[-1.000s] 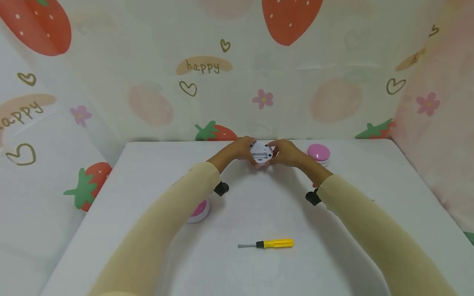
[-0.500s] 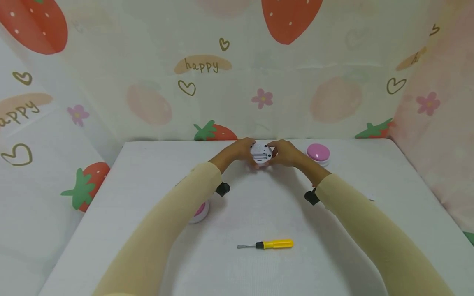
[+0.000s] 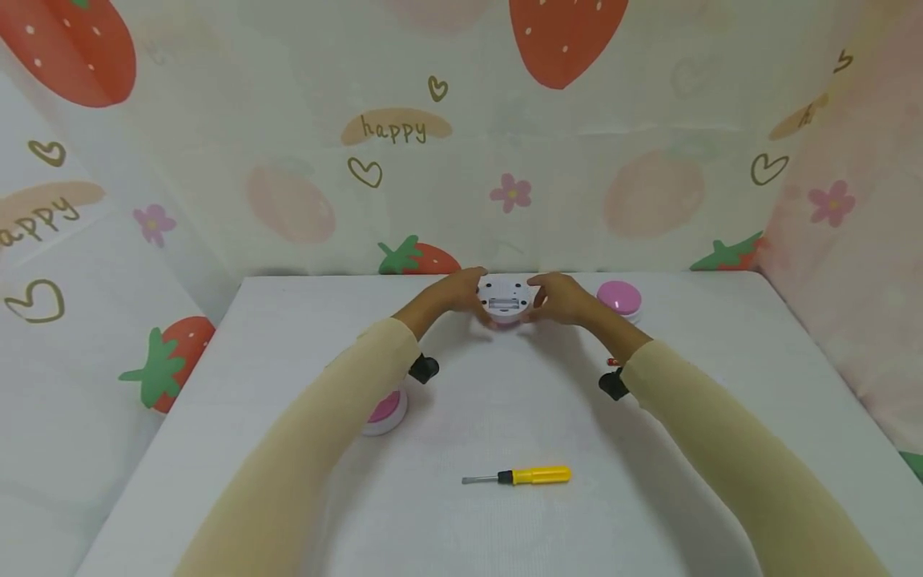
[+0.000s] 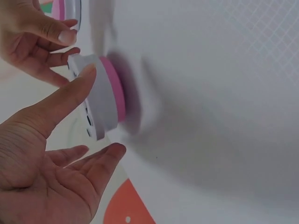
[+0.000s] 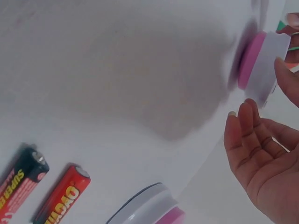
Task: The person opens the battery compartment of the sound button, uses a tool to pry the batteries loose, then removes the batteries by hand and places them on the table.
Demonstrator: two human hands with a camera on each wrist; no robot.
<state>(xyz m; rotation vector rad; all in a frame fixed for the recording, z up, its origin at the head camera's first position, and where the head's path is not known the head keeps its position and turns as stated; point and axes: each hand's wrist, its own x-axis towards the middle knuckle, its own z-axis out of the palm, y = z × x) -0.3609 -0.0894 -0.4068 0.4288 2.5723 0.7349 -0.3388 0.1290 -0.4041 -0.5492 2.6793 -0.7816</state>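
A round white push-button device with a pink dome [image 3: 505,292] lies upside down near the table's back edge. Its white underside, with a long recessed slot and several dark spots, faces up. My left hand [image 3: 465,290] is at its left side; in the left wrist view the straight thumb [image 4: 70,100] overlaps the white rim, while the other fingers are spread apart from it. Whether the thumb touches is unclear. My right hand [image 3: 564,300] is at the right side, its fingers [image 5: 247,130] loosely bent just beside the rim, holding nothing.
A second pink-domed button [image 3: 620,298] stands behind my right wrist. Another [image 3: 385,413] is partly hidden by my left sleeve. A yellow-handled screwdriver [image 3: 537,476] lies nearer the front. The right wrist view shows a dark battery [image 5: 23,179] and a red battery [image 5: 63,193].
Both hands have loosened from around the device, the left one moving slightly left. More of the white underside shows now, and the device sits a little further left.
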